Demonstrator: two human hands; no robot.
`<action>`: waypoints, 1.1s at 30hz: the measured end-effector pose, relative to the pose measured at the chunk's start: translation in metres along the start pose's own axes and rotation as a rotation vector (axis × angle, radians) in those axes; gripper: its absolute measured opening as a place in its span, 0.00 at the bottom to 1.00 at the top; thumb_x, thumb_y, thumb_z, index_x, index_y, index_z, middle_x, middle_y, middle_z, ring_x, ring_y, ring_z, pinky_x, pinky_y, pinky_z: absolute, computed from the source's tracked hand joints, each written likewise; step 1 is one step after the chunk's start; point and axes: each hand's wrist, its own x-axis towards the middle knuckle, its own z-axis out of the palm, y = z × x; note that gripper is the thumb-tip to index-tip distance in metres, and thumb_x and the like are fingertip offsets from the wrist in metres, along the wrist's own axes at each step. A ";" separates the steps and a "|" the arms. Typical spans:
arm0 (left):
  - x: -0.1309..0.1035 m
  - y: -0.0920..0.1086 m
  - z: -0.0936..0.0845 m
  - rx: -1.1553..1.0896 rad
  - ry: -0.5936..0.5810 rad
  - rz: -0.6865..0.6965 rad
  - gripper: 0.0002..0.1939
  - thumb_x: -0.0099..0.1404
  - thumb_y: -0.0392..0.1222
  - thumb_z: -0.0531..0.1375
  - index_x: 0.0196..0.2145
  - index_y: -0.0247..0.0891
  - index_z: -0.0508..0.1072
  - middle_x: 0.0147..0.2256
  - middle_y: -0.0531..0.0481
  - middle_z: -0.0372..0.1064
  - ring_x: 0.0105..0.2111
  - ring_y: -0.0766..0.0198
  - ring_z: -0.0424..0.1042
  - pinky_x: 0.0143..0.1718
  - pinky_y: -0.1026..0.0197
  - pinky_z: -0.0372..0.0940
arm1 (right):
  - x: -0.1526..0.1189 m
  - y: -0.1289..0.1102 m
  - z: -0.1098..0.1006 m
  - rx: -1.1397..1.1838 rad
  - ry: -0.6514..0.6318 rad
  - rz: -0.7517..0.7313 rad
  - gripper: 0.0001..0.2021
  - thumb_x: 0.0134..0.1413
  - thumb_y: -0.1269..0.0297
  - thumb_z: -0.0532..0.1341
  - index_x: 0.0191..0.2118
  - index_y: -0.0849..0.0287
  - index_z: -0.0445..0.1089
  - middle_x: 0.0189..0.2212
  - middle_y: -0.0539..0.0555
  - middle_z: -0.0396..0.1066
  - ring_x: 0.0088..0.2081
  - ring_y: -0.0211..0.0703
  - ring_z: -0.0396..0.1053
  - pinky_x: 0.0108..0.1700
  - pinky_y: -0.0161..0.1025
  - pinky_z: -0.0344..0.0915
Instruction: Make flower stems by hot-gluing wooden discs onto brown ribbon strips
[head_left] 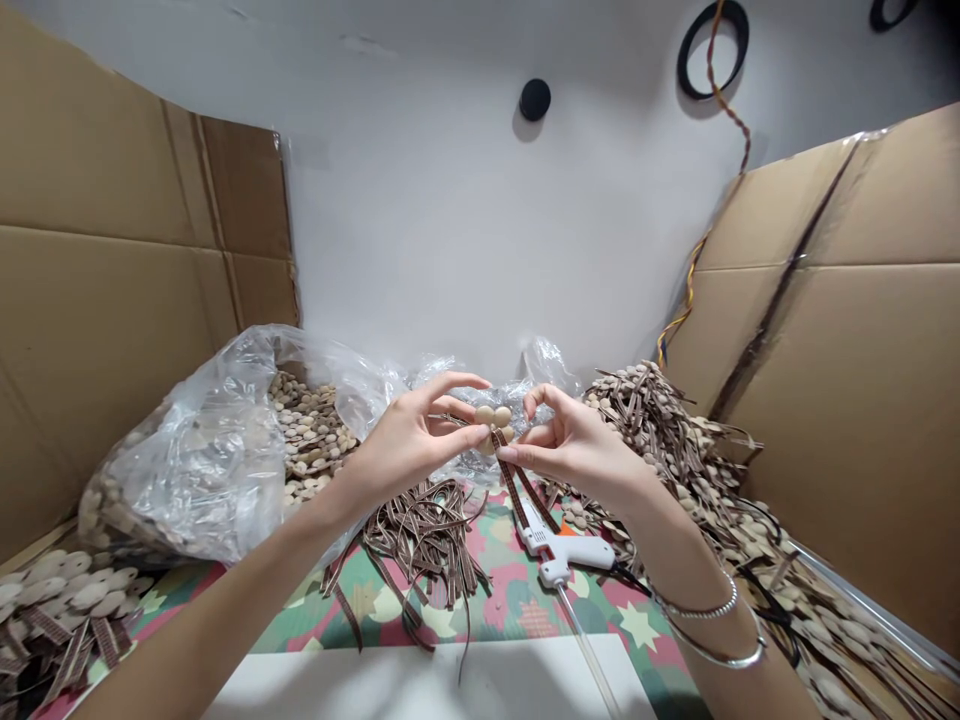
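Just above the table's middle, my left hand (412, 430) pinches a small cluster of beige round discs (493, 414) between thumb and fingers. From the other side, my right hand (585, 450) has thumb and fingertips closed on a brown ribbon with pale edge stitching (513, 488), right where it meets the discs. Two ribbon ends hang down from there. Below them lies a white hot glue gun (574, 550) with a clear glue stick (589, 650) trailing toward me. A heap of loose brown ribbons (424, 545) sits beneath my left hand.
A clear plastic bag (202, 480) of beige disc clusters (309, 430) stands at left. Disc pieces with ribbons pile up at right (645, 425) and near left (67, 590). Cardboard walls (112, 220) (855, 380) flank the patterned tablecloth (525, 610). A white board (442, 680) lies in front.
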 end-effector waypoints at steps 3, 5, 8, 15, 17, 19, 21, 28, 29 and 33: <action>-0.001 0.002 0.001 0.039 -0.004 0.017 0.16 0.60 0.43 0.57 0.47 0.44 0.66 0.42 0.50 0.71 0.36 0.62 0.73 0.30 0.66 0.66 | 0.000 0.000 0.000 -0.009 0.001 0.001 0.19 0.48 0.63 0.65 0.36 0.54 0.50 0.14 0.40 0.56 0.17 0.27 0.43 0.18 0.31 0.36; -0.001 0.002 0.001 0.052 0.007 0.025 0.15 0.60 0.45 0.57 0.45 0.43 0.69 0.43 0.49 0.71 0.38 0.61 0.72 0.31 0.66 0.66 | 0.000 0.001 0.000 -0.021 0.008 0.009 0.19 0.48 0.63 0.65 0.36 0.54 0.50 0.14 0.40 0.56 0.17 0.28 0.42 0.18 0.31 0.35; -0.001 0.001 0.002 0.058 0.012 0.031 0.14 0.60 0.46 0.57 0.43 0.41 0.70 0.45 0.48 0.70 0.39 0.60 0.72 0.33 0.65 0.67 | 0.001 0.002 0.000 -0.038 0.012 0.023 0.19 0.47 0.62 0.65 0.36 0.54 0.50 0.14 0.40 0.55 0.16 0.28 0.42 0.18 0.32 0.35; -0.001 0.001 0.001 0.081 0.018 0.038 0.14 0.60 0.46 0.57 0.43 0.41 0.70 0.44 0.48 0.70 0.39 0.60 0.72 0.34 0.65 0.67 | 0.000 0.002 -0.001 -0.067 0.027 0.013 0.18 0.48 0.64 0.64 0.36 0.54 0.51 0.14 0.41 0.56 0.17 0.28 0.43 0.18 0.31 0.36; -0.001 0.001 0.001 0.076 0.018 0.035 0.14 0.60 0.45 0.57 0.44 0.41 0.70 0.44 0.49 0.70 0.39 0.61 0.72 0.35 0.65 0.67 | 0.000 0.001 0.000 -0.071 0.036 0.009 0.18 0.48 0.64 0.64 0.36 0.54 0.51 0.14 0.41 0.56 0.17 0.28 0.43 0.18 0.31 0.37; -0.001 0.001 0.002 0.045 0.010 0.036 0.15 0.60 0.45 0.58 0.45 0.41 0.69 0.44 0.49 0.70 0.40 0.62 0.72 0.36 0.65 0.68 | 0.000 0.001 0.001 -0.072 0.041 0.010 0.18 0.48 0.64 0.64 0.36 0.54 0.51 0.14 0.41 0.56 0.17 0.28 0.44 0.18 0.31 0.37; -0.001 0.001 0.003 0.010 0.008 0.040 0.16 0.58 0.45 0.59 0.44 0.40 0.69 0.43 0.48 0.71 0.40 0.61 0.72 0.37 0.64 0.68 | 0.000 0.000 0.002 -0.076 0.045 0.013 0.17 0.49 0.64 0.63 0.36 0.54 0.50 0.14 0.41 0.55 0.17 0.28 0.45 0.18 0.31 0.38; 0.000 -0.002 0.007 -0.020 0.044 0.056 0.13 0.58 0.45 0.59 0.41 0.38 0.69 0.40 0.47 0.72 0.39 0.61 0.73 0.38 0.63 0.69 | -0.001 0.001 0.000 -0.104 0.023 0.019 0.18 0.49 0.61 0.63 0.36 0.53 0.50 0.14 0.39 0.50 0.17 0.29 0.40 0.17 0.32 0.36; 0.000 -0.002 0.007 -0.014 0.048 0.058 0.13 0.59 0.45 0.59 0.40 0.38 0.69 0.40 0.47 0.72 0.38 0.61 0.73 0.38 0.63 0.69 | -0.003 0.000 -0.001 -0.116 0.016 0.020 0.17 0.49 0.61 0.63 0.36 0.53 0.51 0.14 0.39 0.49 0.17 0.29 0.40 0.17 0.32 0.36; 0.000 -0.001 0.006 0.031 0.070 0.052 0.12 0.59 0.45 0.58 0.39 0.39 0.70 0.36 0.48 0.73 0.36 0.61 0.73 0.34 0.64 0.68 | -0.012 -0.004 -0.001 -0.218 0.007 0.014 0.14 0.52 0.62 0.60 0.38 0.54 0.52 0.16 0.41 0.54 0.18 0.30 0.42 0.17 0.33 0.40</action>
